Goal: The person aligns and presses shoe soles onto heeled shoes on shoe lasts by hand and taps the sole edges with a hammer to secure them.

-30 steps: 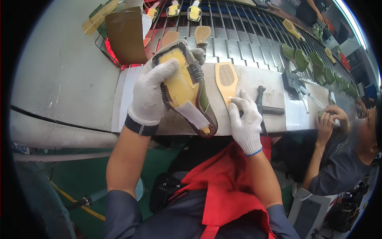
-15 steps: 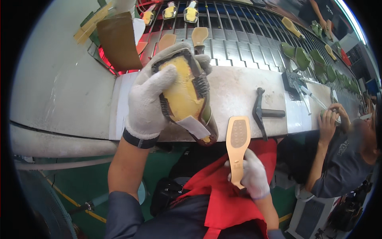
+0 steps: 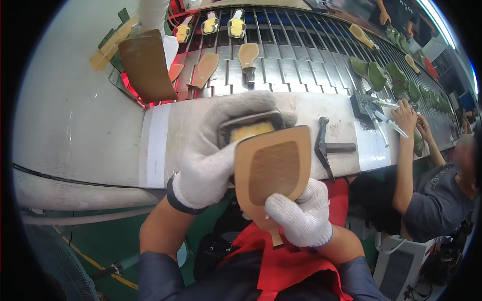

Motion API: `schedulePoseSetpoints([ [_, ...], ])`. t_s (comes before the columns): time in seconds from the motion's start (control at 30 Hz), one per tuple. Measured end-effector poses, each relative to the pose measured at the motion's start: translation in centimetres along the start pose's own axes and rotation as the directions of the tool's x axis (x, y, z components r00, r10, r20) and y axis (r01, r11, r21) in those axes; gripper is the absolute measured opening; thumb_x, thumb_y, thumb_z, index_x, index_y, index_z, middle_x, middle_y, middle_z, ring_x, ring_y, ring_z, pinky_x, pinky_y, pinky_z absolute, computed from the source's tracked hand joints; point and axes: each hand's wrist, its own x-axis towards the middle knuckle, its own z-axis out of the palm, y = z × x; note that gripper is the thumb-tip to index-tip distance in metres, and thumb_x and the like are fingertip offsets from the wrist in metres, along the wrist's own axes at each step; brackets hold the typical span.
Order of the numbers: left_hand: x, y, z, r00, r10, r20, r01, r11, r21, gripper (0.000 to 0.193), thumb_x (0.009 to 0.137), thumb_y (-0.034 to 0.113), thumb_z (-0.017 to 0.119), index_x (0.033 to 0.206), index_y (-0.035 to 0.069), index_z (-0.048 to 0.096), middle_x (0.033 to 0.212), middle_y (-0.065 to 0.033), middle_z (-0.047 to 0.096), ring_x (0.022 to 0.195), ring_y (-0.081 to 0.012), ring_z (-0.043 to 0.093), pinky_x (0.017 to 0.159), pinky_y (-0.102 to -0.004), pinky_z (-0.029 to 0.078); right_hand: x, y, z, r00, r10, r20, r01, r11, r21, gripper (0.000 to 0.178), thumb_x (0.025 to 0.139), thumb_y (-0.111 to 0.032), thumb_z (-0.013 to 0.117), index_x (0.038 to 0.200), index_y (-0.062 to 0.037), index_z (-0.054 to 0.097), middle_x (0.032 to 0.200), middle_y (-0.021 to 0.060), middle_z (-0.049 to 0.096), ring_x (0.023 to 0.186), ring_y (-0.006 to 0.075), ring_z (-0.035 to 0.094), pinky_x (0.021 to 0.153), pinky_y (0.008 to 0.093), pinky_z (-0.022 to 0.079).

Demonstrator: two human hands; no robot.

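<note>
My left hand (image 3: pixel 203 165), in a white knit glove, is closed around a shoe upper (image 3: pixel 251 131) whose yellow-coated underside shows at the toe; the rest of it is hidden. In front of it is a tan shoe sole (image 3: pixel 273 170) with a darker brown panel, gripped by my gloved right hand (image 3: pixel 304 213), the thumb lying across its face. The sole overlaps the upper in view; whether they touch I cannot tell. A hammer (image 3: pixel 337 148) with a dark head lies on the bench to the right of my right hand.
Beyond the bench (image 3: pixel 173 120) runs a slatted metal conveyor (image 3: pixel 286 75) carrying loose soles (image 3: pixel 247 55) and yellow-bottomed shoes (image 3: pixel 236 26). A brown board (image 3: pixel 146 65) stands at its left. Clamp-like metal tools (image 3: pixel 374 118) stand at the right, beside a co-worker (image 3: pixel 427 195) and green shoe uppers (image 3: pixel 371 72).
My right hand has raised the sole from near my lap to in front of the upper. My left hand has lowered and tilted the upper, and its yellow underside is now mostly hidden.
</note>
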Motion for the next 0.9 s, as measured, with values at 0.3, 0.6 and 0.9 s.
schedulePoseSetpoints([
  [0.3,-0.4,2.4,0.3,0.990,-0.139,0.036,0.138,0.990,0.026,0.081,0.101,0.064,0.070,0.153,0.004,0.052,0.145,-0.0396,0.063,0.133,-0.0481,0.069,0.106,-0.0558,0.063,0.6,-0.1,1.3,0.998,-0.034,-0.051,0.028,0.993,-0.115,0.021,0.106,-0.015,0.076,0.099,0.0042,0.083,0.075,0.0043,0.076,0.068,0.0045,0.062,0.061,0.0283,0.053],
  [0.6,-1.2,1.5,-0.6,0.988,-0.117,0.102,0.131,0.981,-0.144,0.106,0.070,0.041,0.100,0.156,0.002,0.053,0.148,-0.0398,0.061,0.138,-0.0462,0.066,0.109,-0.0567,0.061,0.9,0.1,1.1,0.994,-0.114,0.000,0.110,0.961,-0.254,0.021,0.105,-0.015,0.077,0.106,0.0050,0.084,0.080,0.0074,0.080,0.070,0.0057,0.066,0.062,0.0284,0.056],
  [0.9,-1.4,2.2,-0.4,0.989,-0.117,0.091,0.125,0.988,-0.086,0.093,0.080,0.039,0.093,0.155,0.000,0.053,0.147,-0.0393,0.063,0.136,-0.0441,0.068,0.111,-0.0549,0.060,0.9,0.7,1.3,0.976,-0.208,0.064,0.216,0.896,-0.389,0.021,0.106,-0.015,0.076,0.107,0.0048,0.084,0.078,0.0044,0.078,0.069,0.0042,0.064,0.062,0.0273,0.055],
])
